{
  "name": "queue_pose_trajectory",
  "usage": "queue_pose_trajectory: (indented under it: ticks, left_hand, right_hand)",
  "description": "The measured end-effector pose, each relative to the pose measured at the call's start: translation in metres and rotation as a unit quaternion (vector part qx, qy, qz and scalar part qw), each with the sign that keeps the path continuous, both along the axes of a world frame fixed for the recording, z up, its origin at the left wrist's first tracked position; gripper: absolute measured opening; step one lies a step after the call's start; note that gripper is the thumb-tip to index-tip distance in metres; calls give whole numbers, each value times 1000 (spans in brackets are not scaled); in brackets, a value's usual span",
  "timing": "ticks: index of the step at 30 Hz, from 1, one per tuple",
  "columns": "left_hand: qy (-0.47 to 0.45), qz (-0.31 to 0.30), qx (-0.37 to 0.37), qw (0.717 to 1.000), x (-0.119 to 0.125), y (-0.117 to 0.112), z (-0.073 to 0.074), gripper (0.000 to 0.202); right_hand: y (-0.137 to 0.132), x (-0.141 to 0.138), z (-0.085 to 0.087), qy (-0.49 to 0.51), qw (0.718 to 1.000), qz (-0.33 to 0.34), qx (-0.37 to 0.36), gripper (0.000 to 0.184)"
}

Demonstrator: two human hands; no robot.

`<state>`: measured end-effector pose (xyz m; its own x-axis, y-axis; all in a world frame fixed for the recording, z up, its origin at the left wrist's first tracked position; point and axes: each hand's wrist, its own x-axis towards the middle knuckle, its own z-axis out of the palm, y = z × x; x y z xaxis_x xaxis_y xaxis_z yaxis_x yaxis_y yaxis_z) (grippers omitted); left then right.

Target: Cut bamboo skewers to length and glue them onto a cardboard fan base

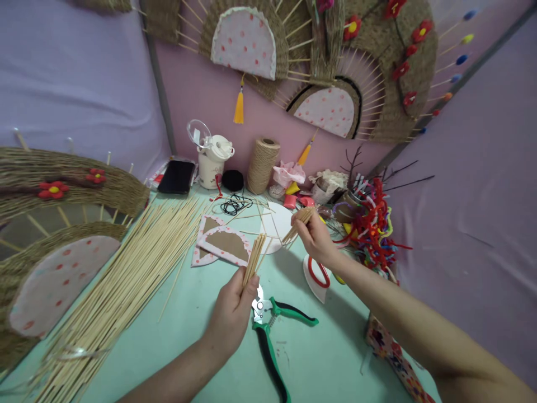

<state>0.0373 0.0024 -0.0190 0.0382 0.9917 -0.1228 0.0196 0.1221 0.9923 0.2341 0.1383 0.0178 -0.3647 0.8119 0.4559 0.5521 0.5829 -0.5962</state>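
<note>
My left hand [234, 313] is closed around a bundle of short wooden sticks [254, 258], held upright with their ends showing above the fingers. To the right and farther back, my right hand [312, 235] pinches a second small bunch of short sticks [297, 226], tilted down to the left. Just right of my left hand, green-handled pruning shears [268, 336] lie on the table with their handles apart; the hand partly covers the blade end. Beyond my left hand lie fabric-edged cardboard half-circles [224, 242]. Under my right forearm are red-handled scissors [319, 272] and a white cut piece [315, 291].
A large spread of long sticks [126, 280] covers the table's left side. Along the back stand a white cup [212, 162], a twine spool [263, 165] and a black phone [177, 177]. Colourful pipe cleaners [373, 229] crowd the right. Woven fan pieces [390, 67] hang on the wall.
</note>
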Motion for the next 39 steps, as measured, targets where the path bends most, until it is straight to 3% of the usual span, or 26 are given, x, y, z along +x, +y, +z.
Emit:
queue_pose_trajectory:
  ticks: [4, 6, 8, 10, 12, 15, 21, 25, 28, 32, 36, 39]
  left_hand:
    - [-1, -8, 0, 1000, 0, -1, 1, 33]
    - [1, -18, 3, 1000, 1, -1, 1, 33]
    - [6, -25, 6, 1000, 2, -2, 1, 33]
    - [19, -27, 11, 999, 4, -3, 0, 34]
    - [40, -37, 22, 998, 5, -5, -1, 35]
    - [82, -75, 56, 992, 5, -8, -2, 33]
    - [123, -102, 87, 983, 3, -10, 0, 29]
    - [117, -96, 85, 985, 2, -10, 2, 30]
    - [119, -106, 84, 984, 3, -11, 1, 30]
    - [121, -109, 86, 983, 3, -11, 1, 29]
    - [119, -104, 88, 984, 2, -10, 2, 31]
    - [121, -103, 90, 983, 2, -11, 2, 31]
  right_hand:
    - [-20, -4, -30, -12, 997, 50, -49, 11]
    - [-21, -8, -36, -25, 995, 64, -65, 14]
    - [-15, -15, -31, -55, 997, 33, -47, 18]
    - [-3, -24, -19, -158, 987, -10, -29, 20]
    - [11, -36, -9, -297, 953, -23, -56, 21]
    - [25, -55, -7, -390, 915, -10, -100, 19]
    - [29, -78, -22, -447, 888, -10, -106, 14]
    - [42, -70, -11, -450, 887, -17, -102, 19]
    - [61, -64, -3, -445, 887, -63, -107, 30]
    - [79, -72, -7, -449, 879, -99, -123, 31]
    - [88, -90, -14, -468, 868, -77, -143, 25]
    - [94, -98, -7, -488, 858, -38, -158, 20]
